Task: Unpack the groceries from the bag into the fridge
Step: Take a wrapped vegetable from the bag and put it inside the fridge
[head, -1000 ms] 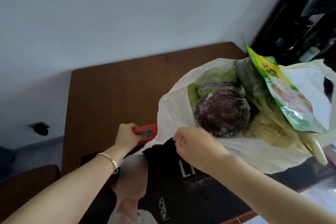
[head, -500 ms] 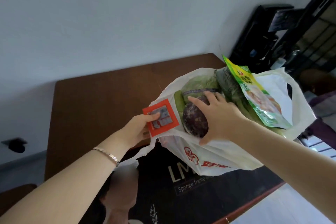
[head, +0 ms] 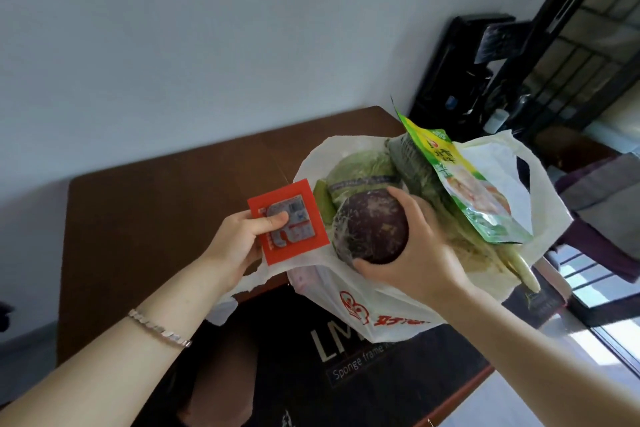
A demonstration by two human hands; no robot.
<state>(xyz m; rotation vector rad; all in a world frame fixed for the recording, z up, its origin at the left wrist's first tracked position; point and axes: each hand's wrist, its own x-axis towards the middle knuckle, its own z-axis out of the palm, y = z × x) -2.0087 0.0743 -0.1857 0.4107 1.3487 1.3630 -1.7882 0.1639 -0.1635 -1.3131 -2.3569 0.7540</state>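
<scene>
now the right hand [head: 412, 253] curls fingers & thumb round the purple cabbage [head: 370, 225], which sits on top in the white bag [head: 381, 308]. left hand [head: 235, 243] pinches a red packet [head: 289, 220], thumb on its label, just beside the bag rim. best is to lift the cabbage straight up, bc the green pouch [head: 464, 184] leans near & the thin bag may tip. free room is to the left, over the bare table [head: 156, 218]; fridge not in view.
</scene>
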